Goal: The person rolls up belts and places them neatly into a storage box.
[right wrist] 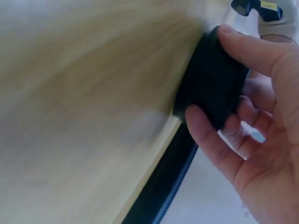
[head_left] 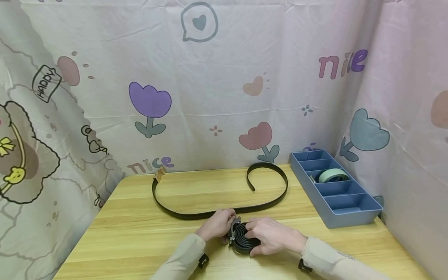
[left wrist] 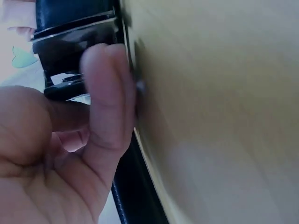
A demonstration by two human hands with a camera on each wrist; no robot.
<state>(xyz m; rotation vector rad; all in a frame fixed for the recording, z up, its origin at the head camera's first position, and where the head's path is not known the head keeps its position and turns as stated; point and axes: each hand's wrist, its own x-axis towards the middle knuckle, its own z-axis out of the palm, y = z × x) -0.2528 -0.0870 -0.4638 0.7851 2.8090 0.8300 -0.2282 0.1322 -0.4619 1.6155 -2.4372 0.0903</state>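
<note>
A black belt (head_left: 241, 240) lies wound in a flat coil near the front of the table, its silver buckle (head_left: 231, 235) on the left side. My right hand (head_left: 270, 235) grips the coil from the right; in the right wrist view, thumb and fingers are spread around the dark strap (right wrist: 210, 81). At the coil's left, my left hand (head_left: 219, 224) holds the buckle, whose dark plate (left wrist: 77, 42) shows behind the fingers in the left wrist view. Just beyond both hands runs a second black belt (head_left: 196, 216), uncoiled in a long curve, with a gold-coloured buckle (head_left: 159, 174) at its far-left end.
A blue-grey divided box (head_left: 355, 221) stands on the right of the wooden table (head_left: 115, 229). One middle compartment holds a rolled light green belt (head_left: 330, 175). A patterned curtain (head_left: 210, 97) hangs behind the table and along both sides.
</note>
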